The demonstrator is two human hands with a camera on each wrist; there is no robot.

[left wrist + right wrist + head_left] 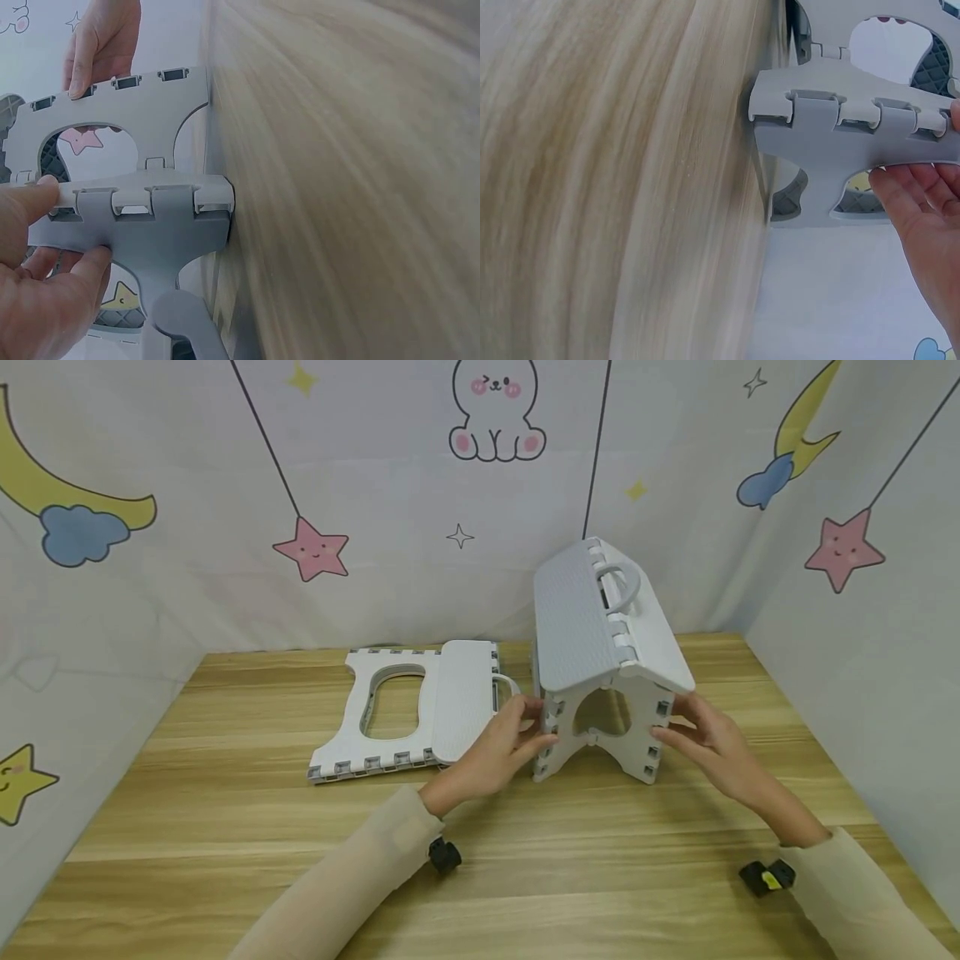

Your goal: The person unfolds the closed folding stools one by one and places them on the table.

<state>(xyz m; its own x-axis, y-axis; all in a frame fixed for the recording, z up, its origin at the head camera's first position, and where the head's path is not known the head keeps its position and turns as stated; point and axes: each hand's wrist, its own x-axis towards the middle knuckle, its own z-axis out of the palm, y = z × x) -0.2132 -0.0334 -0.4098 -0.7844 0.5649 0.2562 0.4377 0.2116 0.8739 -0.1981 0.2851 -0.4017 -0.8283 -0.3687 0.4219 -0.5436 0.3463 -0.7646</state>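
Note:
A white and grey folding step stool (pixel 573 618) stands half unfolded on its legs, its two top panels peaked like a roof. A carrying handle (pixel 628 589) loops up from the ridge. My left hand (pixel 498 747) grips the stool's left side edge, thumb on the near face and fingers bent around the side. On the opposite edge my right hand (pixel 712 747) holds in the same way. In the right wrist view, the right hand's fingers (pixel 907 195) reach into the oval opening of the side panel. The near end panel is bent inward along its middle hinge.
A second folding stool (pixel 390 702), folded flat, lies on the wooden table (pixel 247 860) to the left, close to my left hand. Behind the table hangs a white cloth (pixel 405 585) printed with stars and moons. More printed cloth borders both sides.

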